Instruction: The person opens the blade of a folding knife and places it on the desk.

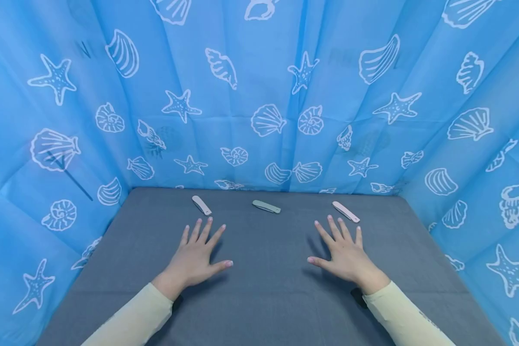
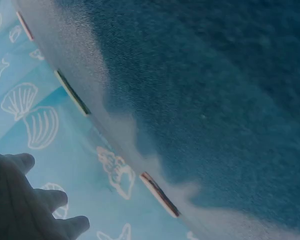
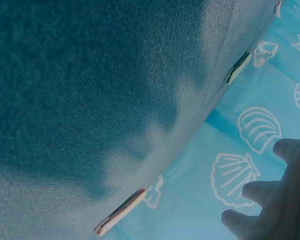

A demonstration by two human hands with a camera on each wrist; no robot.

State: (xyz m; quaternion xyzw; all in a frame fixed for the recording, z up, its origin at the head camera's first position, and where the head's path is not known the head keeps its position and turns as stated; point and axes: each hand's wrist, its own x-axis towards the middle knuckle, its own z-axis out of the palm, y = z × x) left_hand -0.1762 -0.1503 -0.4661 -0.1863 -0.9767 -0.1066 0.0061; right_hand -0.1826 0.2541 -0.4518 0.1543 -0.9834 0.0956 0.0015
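Observation:
My left hand [image 1: 196,257] is held over the grey table with its fingers spread, holding nothing. Just beyond its fingertips lies a whitish slim object shaped like a folded pocket knife [image 1: 201,205]. A grey-green one of the same shape [image 1: 266,207] lies at the middle of the far side, between the hands. On the right, a pale pink one [image 1: 346,212] lies a little past the fingertips of my right hand [image 1: 343,252], which is also spread and holds nothing. In the left wrist view, fingers [image 2: 52,199] show at lower left; in the right wrist view, fingers [image 3: 260,192] show at lower right.
A grey cloth covers the table [image 1: 264,307]. Behind it and along both sides hangs a blue curtain [image 1: 242,96] with white shells and starfish, meeting the table's far edge close behind the three objects. A dark band [image 1: 358,298] shows under the right wrist.

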